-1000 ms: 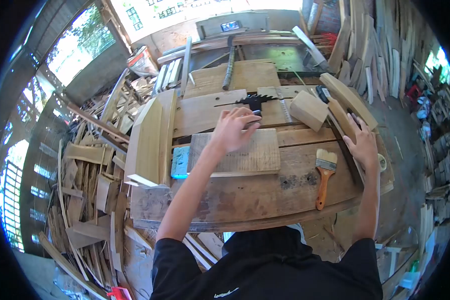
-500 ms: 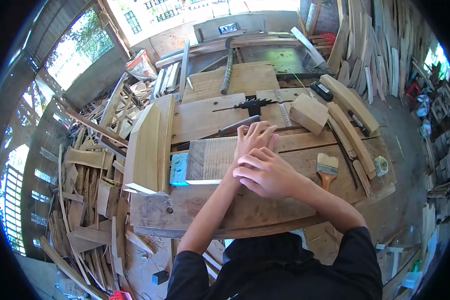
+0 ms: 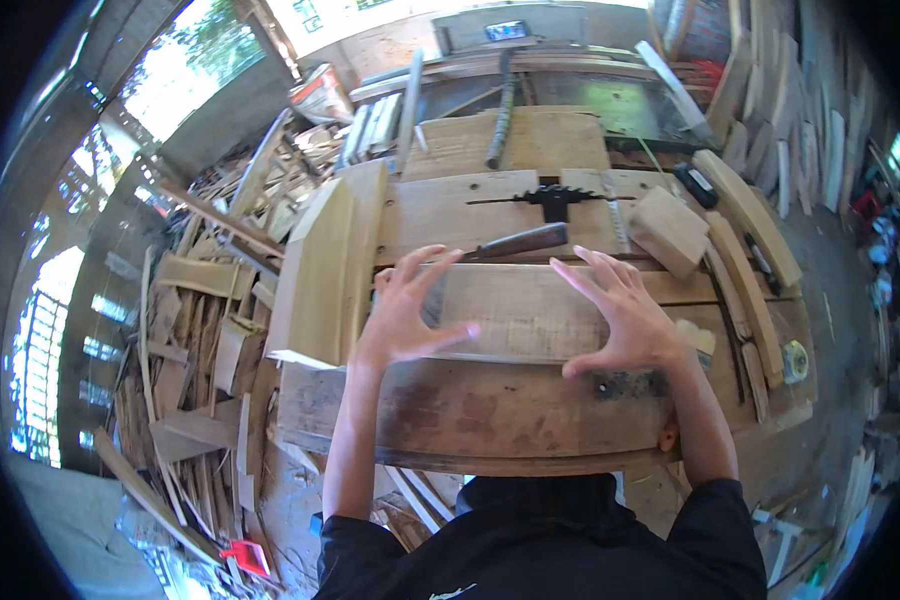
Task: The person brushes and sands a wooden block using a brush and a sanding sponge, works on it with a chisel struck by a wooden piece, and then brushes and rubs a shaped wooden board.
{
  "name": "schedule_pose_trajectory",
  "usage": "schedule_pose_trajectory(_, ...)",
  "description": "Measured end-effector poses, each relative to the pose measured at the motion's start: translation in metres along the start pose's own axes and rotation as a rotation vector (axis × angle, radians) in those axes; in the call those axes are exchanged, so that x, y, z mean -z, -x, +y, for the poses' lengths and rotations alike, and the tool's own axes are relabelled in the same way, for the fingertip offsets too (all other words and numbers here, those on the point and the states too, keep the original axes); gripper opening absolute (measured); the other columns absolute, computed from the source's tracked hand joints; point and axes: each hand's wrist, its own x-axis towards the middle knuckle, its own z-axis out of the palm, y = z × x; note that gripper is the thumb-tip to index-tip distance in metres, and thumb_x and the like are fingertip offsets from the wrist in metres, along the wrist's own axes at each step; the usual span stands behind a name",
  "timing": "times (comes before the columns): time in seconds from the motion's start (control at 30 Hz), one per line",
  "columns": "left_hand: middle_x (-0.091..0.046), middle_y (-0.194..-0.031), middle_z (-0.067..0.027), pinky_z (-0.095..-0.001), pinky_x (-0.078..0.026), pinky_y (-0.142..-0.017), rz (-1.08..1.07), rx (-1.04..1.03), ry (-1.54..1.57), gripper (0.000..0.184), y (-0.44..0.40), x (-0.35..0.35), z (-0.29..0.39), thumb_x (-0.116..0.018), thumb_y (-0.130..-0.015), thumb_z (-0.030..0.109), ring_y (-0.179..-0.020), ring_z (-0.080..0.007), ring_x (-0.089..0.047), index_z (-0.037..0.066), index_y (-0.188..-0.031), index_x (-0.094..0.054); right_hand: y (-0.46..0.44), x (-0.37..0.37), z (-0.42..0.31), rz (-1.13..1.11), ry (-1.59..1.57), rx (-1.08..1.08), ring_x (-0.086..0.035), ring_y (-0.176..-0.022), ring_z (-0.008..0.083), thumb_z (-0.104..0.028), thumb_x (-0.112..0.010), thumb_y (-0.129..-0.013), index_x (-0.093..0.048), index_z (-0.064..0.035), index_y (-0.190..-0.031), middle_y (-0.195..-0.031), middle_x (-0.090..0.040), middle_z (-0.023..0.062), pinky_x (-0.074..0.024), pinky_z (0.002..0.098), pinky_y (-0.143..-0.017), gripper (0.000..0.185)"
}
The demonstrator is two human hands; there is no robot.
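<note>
A rectangular wooden block [image 3: 515, 312] lies flat near the front of the wooden workbench [image 3: 440, 415]. My left hand [image 3: 407, 312] is at its left end, fingers and thumb spread, holding nothing. At the block's right end my right hand [image 3: 625, 318] is likewise spread, with nothing gripped. Whether either touches the block is unclear. Just behind the block lies a tool with a dark handle [image 3: 525, 241]. The toothed black piece [image 3: 555, 200] sits farther back. My right forearm and hand hide most of the paintbrush [image 3: 668, 432]; the blue block is hidden behind my left hand.
Long shaped boards [image 3: 315, 270] stand at the bench's left. To the right are a wooden chunk [image 3: 670, 230], curved strips [image 3: 745, 290], a marker [image 3: 762, 264] and a tape roll [image 3: 794, 362]. Scrap wood [image 3: 205, 430] is heaped on the floor at left.
My hands, crossed over the block's right part half a second ago, have come apart to its two ends with fingers spread. The view has shifted, so the bench appears farther right.
</note>
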Motion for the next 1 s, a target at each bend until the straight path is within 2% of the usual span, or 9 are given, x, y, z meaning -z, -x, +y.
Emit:
schedule_pose_trajectory(0.03,-0.049,-0.16,-0.0105,-0.0537,-0.022,-0.124,0.01,0.023,-0.017,0.096,0.006,0.002,-0.002,-0.088,-0.075,0.063,-0.15,-0.0323,-0.044,0.025,-0.157,-0.055,-0.002,-0.007,-0.001,-0.002,-0.012,0.028,-0.035,-0.15,0.047,-0.086,-0.078,-0.067,-0.033,-0.0199,-0.168,-0.163,-0.037,0.0271,-0.0254,0.058,-0.126,0.129)
schedule_pose_trajectory(0.13,-0.034,-0.169,-0.0146,-0.0635,-0.015,-0.125,-0.161,-0.089,-0.12,0.13,0.008,-0.012,0.0,-0.087,-0.057,0.08,-0.161,-0.0353,-0.027,0.029,-0.167,-0.039,-0.004,-0.019,-0.002,-0.054,0.033,0.004,-0.031,-0.151,0.0501,-0.09,-0.076,-0.065,-0.031,-0.0196,-0.169,-0.162,-0.031,0.0346,-0.0202,0.0597,-0.127,0.134)
schedule_pose_trajectory(0.37,-0.044,-0.158,-0.0176,-0.0568,-0.036,-0.12,-0.1,-0.106,-0.094,0.121,-0.005,-0.023,0.021,-0.097,-0.052,0.059,-0.148,-0.0406,-0.042,0.022,-0.158,-0.053,0.004,-0.021,0.007,-0.067,0.008,-0.042,-0.029,-0.151,0.0513,-0.085,-0.078,-0.066,-0.032,-0.0202,-0.168,-0.162,-0.029,0.0337,-0.0165,0.0637,-0.127,0.129)
schedule_pose_trajectory(0.53,-0.042,-0.161,-0.0179,-0.0586,-0.039,-0.117,-0.073,-0.098,-0.156,0.115,0.007,-0.035,0.04,-0.097,-0.056,0.056,-0.149,-0.0401,-0.04,0.021,-0.157,-0.055,0.002,-0.028,0.004,0.014,0.111,0.019,-0.025,-0.155,0.0516,-0.09,-0.074,-0.066,-0.03,-0.0198,-0.169,-0.166,-0.027,0.0343,-0.0104,0.0684,-0.128,0.132)
schedule_pose_trajectory(0.63,-0.041,-0.161,-0.0184,-0.0585,-0.04,-0.116,-0.087,-0.087,-0.151,0.113,0.008,-0.037,0.052,-0.097,-0.056,0.055,-0.15,-0.0401,-0.04,0.02,-0.155,-0.056,0.002,-0.029,-0.005,-0.057,0.078,0.057,-0.02,-0.159,0.048,-0.083,-0.08,-0.067,-0.027,-0.024,-0.17,-0.167,-0.026,0.0323,-0.006,0.0687,-0.128,0.129)
schedule_pose_trajectory(0.77,-0.041,-0.162,-0.0185,-0.0582,-0.04,-0.116,-0.077,-0.118,-0.143,0.113,0.007,-0.039,0.048,-0.099,-0.054,0.052,-0.149,-0.0402,-0.042,0.02,-0.154,-0.058,0.003,-0.033,-0.002,0.019,0.061,0.103,-0.027,-0.155,0.0484,-0.076,-0.084,-0.067,-0.023,-0.0263,-0.172,-0.162,-0.033,0.0343,-0.0146,0.0697,-0.124,0.131)
schedule_pose_trajectory(0.9,-0.038,-0.165,-0.0191,-0.0578,-0.039,-0.117,-0.095,-0.128,-0.101,0.115,0.007,-0.04,0.045,-0.1,-0.053,0.053,-0.15,-0.0406,-0.042,0.02,-0.154,-0.058,0.002,-0.025,-0.007,-0.084,0.069,0.046,-0.032,-0.149,0.0486,-0.068,-0.085,-0.069,-0.031,-0.0278,-0.17,-0.156,-0.037,0.0357,-0.019,0.0657,-0.122,0.122)
schedule_pose_trajectory(0.97,-0.036,-0.168,-0.0195,-0.0575,-0.037,-0.119,0.102,-0.173,-0.098,0.117,0.011,-0.043,0.05,-0.1,-0.051,0.055,-0.151,-0.0401,-0.041,0.019,-0.154,-0.058,0.002,-0.019,-0.007,-0.08,0.065,0.052,-0.034,-0.147,0.0479,-0.065,-0.086,-0.069,-0.036,-0.0282,-0.168,-0.154,-0.038,0.0354,-0.0204,0.0641,-0.121,0.117)
schedule_pose_trajectory(1.0,-0.034,-0.169,-0.0195,-0.0577,-0.034,-0.122,0.158,-0.154,-0.104,0.11,0.017,-0.041,0.06,-0.098,-0.058,0.054,-0.152,-0.0417,-0.039,0.019,-0.155,-0.058,0.005,-0.008,-0.009,-0.03,0.085,0.045,-0.035,-0.145,0.0464,-0.064,-0.086,-0.068,-0.041,-0.0281,-0.166,-0.152,-0.04,0.0345,-0.0215,0.0622,-0.121,0.114)
